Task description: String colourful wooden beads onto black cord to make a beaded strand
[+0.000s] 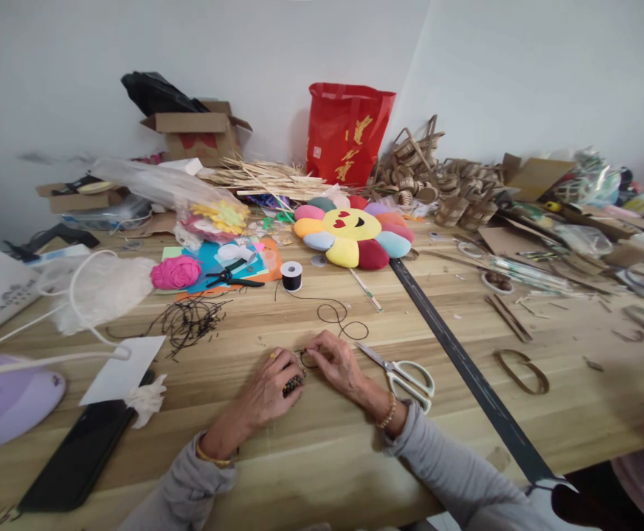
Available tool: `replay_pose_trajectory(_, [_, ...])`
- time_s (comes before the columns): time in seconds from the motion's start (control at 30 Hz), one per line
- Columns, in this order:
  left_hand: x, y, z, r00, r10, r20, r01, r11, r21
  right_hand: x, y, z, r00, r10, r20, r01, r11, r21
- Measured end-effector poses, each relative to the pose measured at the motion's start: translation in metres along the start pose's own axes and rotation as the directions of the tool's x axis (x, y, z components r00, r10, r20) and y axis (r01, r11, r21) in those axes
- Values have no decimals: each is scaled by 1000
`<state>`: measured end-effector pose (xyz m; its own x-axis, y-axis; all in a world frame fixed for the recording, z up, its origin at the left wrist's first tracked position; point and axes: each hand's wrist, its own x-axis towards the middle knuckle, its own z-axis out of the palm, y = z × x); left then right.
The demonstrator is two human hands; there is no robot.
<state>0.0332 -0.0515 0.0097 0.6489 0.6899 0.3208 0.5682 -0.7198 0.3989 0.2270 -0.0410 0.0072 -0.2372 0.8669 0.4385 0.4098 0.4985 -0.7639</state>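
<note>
My left hand (271, 387) is closed around a cluster of small dark, multicoloured beads (293, 384), partly hidden by the fingers. Close by on its right, my right hand (339, 363) pinches a thin black cord (305, 363), which makes a small loop between the two hands. Scissors (406, 375) with white handles lie on the wooden table just right of my right wrist. Beyond the hands stands a spool of black cord (291, 279), and a loose length of cord (333, 318) curls across the wood from it.
Cut black cords (189, 324) lie in a tangle at left, near pink yarn (176, 273) and pliers (236, 279). A phone (75, 461) is at lower left. A flower cushion (355, 232), a red bag (349, 133) and small woven baskets (465, 199) fill the back. A dark strip (459, 354) crosses the right side.
</note>
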Motion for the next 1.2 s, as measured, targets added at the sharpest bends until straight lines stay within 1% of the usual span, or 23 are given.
replay_pose_trajectory(0.2, [1, 0, 0, 1000, 12, -22, -12, 1000, -2, 0, -1, 0, 1000, -3, 11, 3, 1000, -2])
replay_pose_trajectory(0.37, [3, 2, -1, 999, 5, -49, -7, 999, -46, 0, -1, 1, 1000, -11, 6, 11, 1000, 0])
replay_pose_trajectory(0.47, [5, 2, -3, 994, -31, -108, 16, 991, -134, 0, -2, 0, 1000, -14, 10, 14, 1000, 4])
replay_pose_trajectory(0.57, [7, 0, -6, 977, -124, -175, 72, 959, -276, 0, -2, -1, 1000, -16, 10, 15, 1000, 5])
replay_pose_trajectory(0.63, [8, -3, -7, 952, -241, -191, 152, 909, -389, 0, -2, -2, 1000, -23, 15, 23, 1000, -6])
replay_pose_trajectory(0.67, [8, -5, -7, 930, -319, -181, 208, 865, -456, 0, -3, -2, 999, -28, 19, 29, 1000, -12])
replay_pose_trajectory(0.77, [9, -11, -9, 832, -548, -90, 366, 663, -653, 0, -4, -2, 997, -65, 31, 66, 998, -21])
replay_pose_trajectory(0.8, [9, -12, -10, 802, -595, -54, 395, 597, -698, 0, -5, -2, 996, -81, 35, 82, 996, -20])
replay_pose_trajectory(0.87, [11, -14, -12, 764, -645, -9, 420, 507, -753, 0, -7, -2, 992, -117, 37, 118, 993, -18])
replay_pose_trajectory(0.93, [12, -14, -14, 746, -666, 11, 426, 464, -777, 0, -8, -2, 989, -146, 35, 147, 989, -13])
replay_pose_trajectory(1.0, [12, -14, -15, 740, -672, 18, 424, 445, -789, 0, -9, -3, 986, -158, 43, 158, 987, -6])
replay_pose_trajectory(1.2, [12, -13, -15, 753, -656, 53, 432, 432, -792, 0, -9, -1, 980, -193, 42, 194, 981, 0])
